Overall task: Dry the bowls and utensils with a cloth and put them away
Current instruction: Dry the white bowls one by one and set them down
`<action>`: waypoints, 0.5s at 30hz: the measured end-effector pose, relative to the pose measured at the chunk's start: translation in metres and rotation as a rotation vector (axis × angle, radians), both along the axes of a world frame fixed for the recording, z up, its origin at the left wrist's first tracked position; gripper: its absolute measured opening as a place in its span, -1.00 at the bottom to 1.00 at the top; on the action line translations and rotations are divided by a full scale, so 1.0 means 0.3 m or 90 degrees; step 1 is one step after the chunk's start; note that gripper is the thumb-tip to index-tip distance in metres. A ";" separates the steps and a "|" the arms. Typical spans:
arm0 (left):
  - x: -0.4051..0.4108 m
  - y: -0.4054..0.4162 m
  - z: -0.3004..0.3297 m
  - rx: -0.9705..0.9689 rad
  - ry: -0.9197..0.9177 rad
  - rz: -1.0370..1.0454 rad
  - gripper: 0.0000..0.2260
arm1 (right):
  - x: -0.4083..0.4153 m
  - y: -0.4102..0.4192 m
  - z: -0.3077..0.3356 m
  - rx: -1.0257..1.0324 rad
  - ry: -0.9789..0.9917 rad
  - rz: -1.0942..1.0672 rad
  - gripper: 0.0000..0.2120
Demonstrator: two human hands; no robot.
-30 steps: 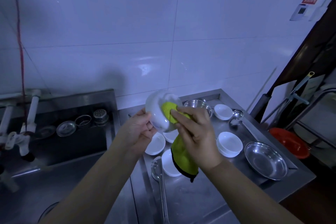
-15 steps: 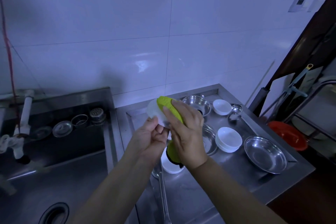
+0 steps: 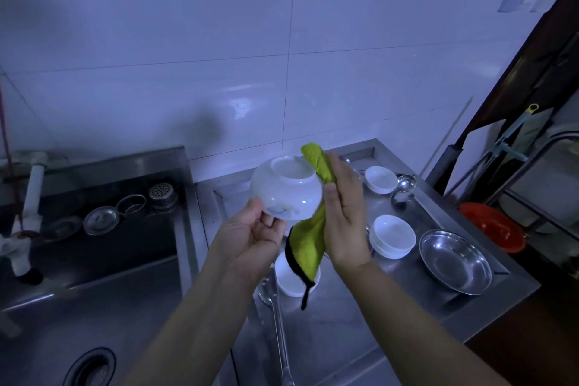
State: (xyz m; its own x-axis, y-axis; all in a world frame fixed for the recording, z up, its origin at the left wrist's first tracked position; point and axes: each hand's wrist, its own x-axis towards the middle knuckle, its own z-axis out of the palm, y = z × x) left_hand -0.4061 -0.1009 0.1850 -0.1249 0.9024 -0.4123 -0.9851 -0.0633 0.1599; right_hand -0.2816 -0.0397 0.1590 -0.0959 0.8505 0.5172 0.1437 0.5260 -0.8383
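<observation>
A white bowl (image 3: 286, 193) is held bottom-up above the steel counter (image 3: 338, 323). My left hand (image 3: 253, 236) grips its lower rim from below. My right hand (image 3: 343, 213) holds a yellow-green cloth (image 3: 313, 238) against the bowl's right side, thumb on the cloth; the cloth's black-edged tail hangs down. On the counter lie other white bowls: a stack (image 3: 393, 235), one at the back (image 3: 380, 178), and one partly hidden under the cloth (image 3: 286, 277). A long steel ladle (image 3: 275, 316) lies near the front, and a second ladle (image 3: 404, 186) at the back.
A shallow steel basin (image 3: 454, 260) sits at the counter's right end. The sink (image 3: 94, 260) is on the left, with strainers and lids (image 3: 125, 210) on its back ledge and a white pipe (image 3: 33, 191). A red basin (image 3: 492, 226) stands beyond the counter's right edge.
The bowl has been turned from facing me to bottom-up. My right hand with the cloth moved from the bowl's inside to its outer right side.
</observation>
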 end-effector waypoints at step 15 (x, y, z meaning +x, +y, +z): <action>-0.041 -0.014 -0.062 0.049 0.242 -0.095 -0.73 | 0.023 0.026 0.013 -0.198 0.195 0.099 -0.66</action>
